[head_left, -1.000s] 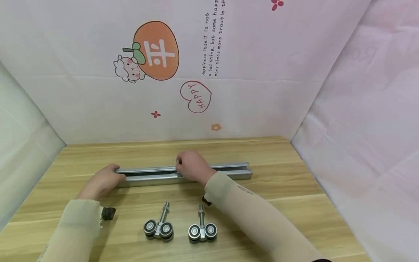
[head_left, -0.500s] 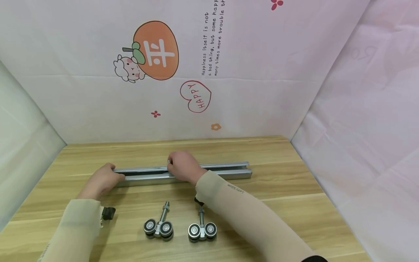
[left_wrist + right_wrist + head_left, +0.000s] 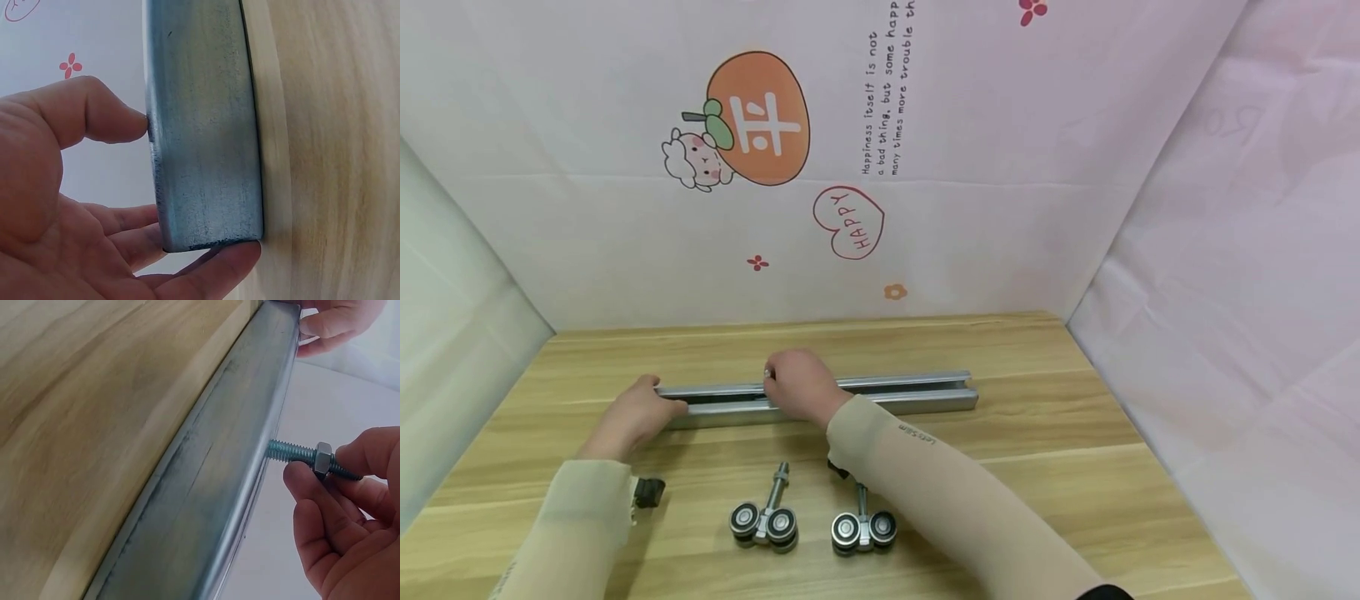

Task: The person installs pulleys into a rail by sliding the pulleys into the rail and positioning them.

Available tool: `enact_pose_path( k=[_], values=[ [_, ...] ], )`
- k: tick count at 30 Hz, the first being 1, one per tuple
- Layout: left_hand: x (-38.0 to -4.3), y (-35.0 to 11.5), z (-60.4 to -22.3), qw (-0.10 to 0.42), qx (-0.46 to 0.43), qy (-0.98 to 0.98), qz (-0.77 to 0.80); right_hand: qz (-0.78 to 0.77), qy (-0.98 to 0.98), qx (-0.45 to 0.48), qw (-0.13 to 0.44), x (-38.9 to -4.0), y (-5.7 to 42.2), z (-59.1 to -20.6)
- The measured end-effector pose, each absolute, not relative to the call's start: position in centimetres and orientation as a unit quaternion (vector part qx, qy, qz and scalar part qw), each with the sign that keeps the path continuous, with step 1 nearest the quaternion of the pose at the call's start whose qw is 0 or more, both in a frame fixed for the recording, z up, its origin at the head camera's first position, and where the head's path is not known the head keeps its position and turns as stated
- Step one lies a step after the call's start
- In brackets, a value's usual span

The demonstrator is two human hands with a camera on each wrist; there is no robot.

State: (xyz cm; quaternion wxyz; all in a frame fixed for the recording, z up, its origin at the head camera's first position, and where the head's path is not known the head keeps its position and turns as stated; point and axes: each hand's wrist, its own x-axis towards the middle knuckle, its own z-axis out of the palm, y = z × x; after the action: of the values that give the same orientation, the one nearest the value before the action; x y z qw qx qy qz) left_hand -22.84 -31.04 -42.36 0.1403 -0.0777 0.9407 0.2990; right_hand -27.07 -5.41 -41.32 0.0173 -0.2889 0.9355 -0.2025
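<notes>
The cloth backdrop (image 3: 1000, 208) before you reads "HAPPY" in a heart (image 3: 849, 222); above it, "Happiness itself is not a bad thing". Your right sleeve (image 3: 962, 487) reads "LetsSlim".

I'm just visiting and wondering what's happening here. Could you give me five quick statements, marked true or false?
1. The left hand grips the rail at one end. True.

2. The right hand is holding a screwdriver. False: it pinches a bolt.

3. A nut sits on that bolt. True.

4. The rail lies with its opening downward. False: its slot faces up.

5. Two rollers lie on the table. True.
</notes>
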Motion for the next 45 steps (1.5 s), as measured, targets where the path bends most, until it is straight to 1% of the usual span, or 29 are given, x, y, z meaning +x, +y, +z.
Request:
enact_pose_path(
  k=[9,21,29,36,45],
  values=[
    [-22.8,-31.1,-42.5,0.152,-0.101,0.930,0.320,-0.186,0.937,-0.295,0.007,-27.0,-6.5,-41.4],
    [-22.5,-31.2,-42.3,0.156,-0.101,0.926,0.330,-0.198,0.936,-0.288,0.027,-26.8,-7.8,-41.3],
    [-22.6,-31.5,-42.6,0.148,-0.103,0.922,0.342,-0.213,0.932,-0.292,0.029,-26.8,-8.4,-41.4],
    [-22.6,-31.7,-42.7,0.151,-0.098,0.924,0.338,-0.210,0.931,-0.299,0.022,-26.8,-9.1,-41.6],
    [-22.9,-31.7,-42.8,0.136,-0.093,0.933,0.320,-0.208,0.933,-0.292,0.019,-26.7,-10.2,-41.5]
  ],
)
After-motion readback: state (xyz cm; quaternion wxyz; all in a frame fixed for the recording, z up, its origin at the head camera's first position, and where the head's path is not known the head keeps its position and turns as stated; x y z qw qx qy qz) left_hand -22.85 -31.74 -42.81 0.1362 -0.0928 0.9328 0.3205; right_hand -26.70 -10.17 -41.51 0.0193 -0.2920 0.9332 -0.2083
